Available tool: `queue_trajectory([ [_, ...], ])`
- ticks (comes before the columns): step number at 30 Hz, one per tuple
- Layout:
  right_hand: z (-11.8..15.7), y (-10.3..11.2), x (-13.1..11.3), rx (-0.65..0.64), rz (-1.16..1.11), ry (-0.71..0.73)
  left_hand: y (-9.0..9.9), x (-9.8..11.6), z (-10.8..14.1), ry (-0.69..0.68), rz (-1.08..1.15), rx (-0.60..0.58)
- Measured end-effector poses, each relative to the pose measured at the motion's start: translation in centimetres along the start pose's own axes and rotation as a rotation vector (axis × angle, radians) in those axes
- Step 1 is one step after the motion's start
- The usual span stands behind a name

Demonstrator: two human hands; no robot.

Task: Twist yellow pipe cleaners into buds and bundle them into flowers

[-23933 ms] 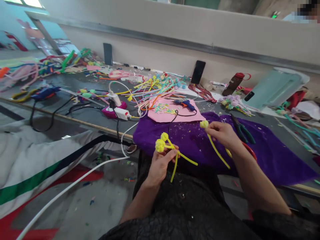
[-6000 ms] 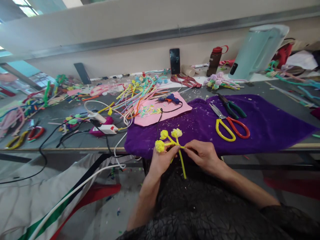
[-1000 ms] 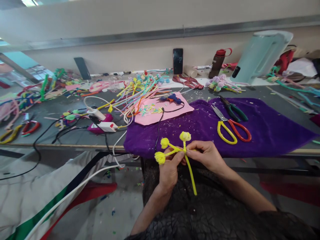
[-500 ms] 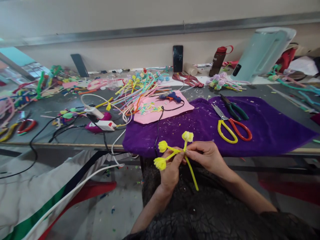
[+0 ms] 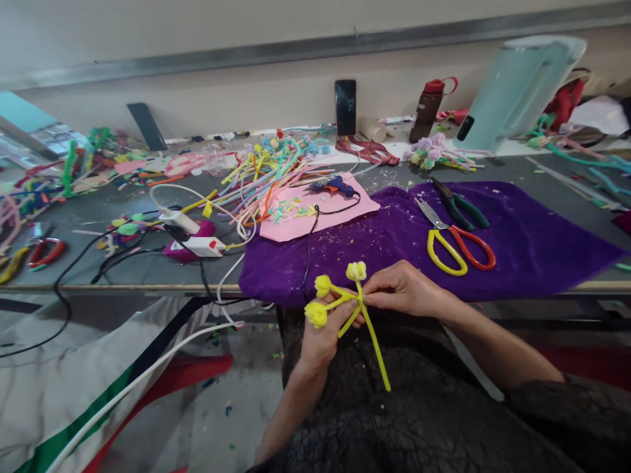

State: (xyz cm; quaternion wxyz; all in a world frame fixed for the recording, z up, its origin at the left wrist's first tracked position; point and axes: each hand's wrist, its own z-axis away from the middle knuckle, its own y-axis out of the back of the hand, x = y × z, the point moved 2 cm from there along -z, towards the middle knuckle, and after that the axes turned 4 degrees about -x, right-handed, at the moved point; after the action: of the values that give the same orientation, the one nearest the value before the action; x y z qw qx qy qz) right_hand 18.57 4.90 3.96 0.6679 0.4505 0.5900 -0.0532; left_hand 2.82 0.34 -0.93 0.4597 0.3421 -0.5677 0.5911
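Note:
A yellow pipe-cleaner flower sprig (image 5: 377, 351) is held in front of my lap, just off the table's near edge. It has three fluffy pale-yellow heads: two point left, one points up. My left hand (image 5: 320, 335) is closed round the joined stems below the left heads, its fingers partly hidden. At the joint, my right hand (image 5: 407, 288) pinches the stem from the right with thumb and forefinger. One long stem hangs below the hands, and a shorter yellow piece crosses my left fingers.
On the purple cloth (image 5: 532, 243) lie scissors (image 5: 446, 240) and dark green pliers (image 5: 461, 207). A blue glue gun (image 5: 335, 185) rests on pink paper (image 5: 286, 228), its cord trailing toward me. Power strips (image 5: 197, 246) with cables and heaped pipe cleaners (image 5: 261, 174) stand left. A water bottle (image 5: 426, 112) stands behind.
The sprig has turned slightly, and a second, shorter stem piece now shows below my left fingers. My right hand has shifted and its wrist is flatter. The view has tilted a little.

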Motion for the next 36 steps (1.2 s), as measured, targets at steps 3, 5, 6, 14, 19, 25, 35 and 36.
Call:
queue_trajectory([
  [3,-0.1,-0.2,0.1,-0.019,0.005,0.007,0.2,-0.2,0.1,0.009,0.03,0.032],
  [5,0.0,-0.4,0.3,-0.03,0.03,0.015,0.3,-0.6,0.2,0.006,0.028,0.045],
  [6,0.0,-0.4,0.4,-0.034,0.053,0.017,0.2,-0.7,0.3,0.002,0.015,0.046],
  [14,0.1,0.5,0.2,-0.082,0.181,0.046,-0.2,-0.8,0.2,0.051,0.031,0.026],
  [19,-0.1,0.9,0.0,-0.171,0.173,0.061,0.3,-0.5,0.2,0.067,0.042,-0.064],
  [25,0.0,0.7,-0.2,-0.116,0.247,0.083,-0.1,-1.3,0.0,0.015,0.098,0.065],
  [35,0.7,-1.1,-1.5,0.089,0.505,-0.003,-0.1,-1.1,0.0,0.165,0.194,0.056],
  [36,0.8,-1.1,-1.5,0.079,0.479,0.004,-0.1,-1.1,0.1,0.178,0.207,0.045],
])
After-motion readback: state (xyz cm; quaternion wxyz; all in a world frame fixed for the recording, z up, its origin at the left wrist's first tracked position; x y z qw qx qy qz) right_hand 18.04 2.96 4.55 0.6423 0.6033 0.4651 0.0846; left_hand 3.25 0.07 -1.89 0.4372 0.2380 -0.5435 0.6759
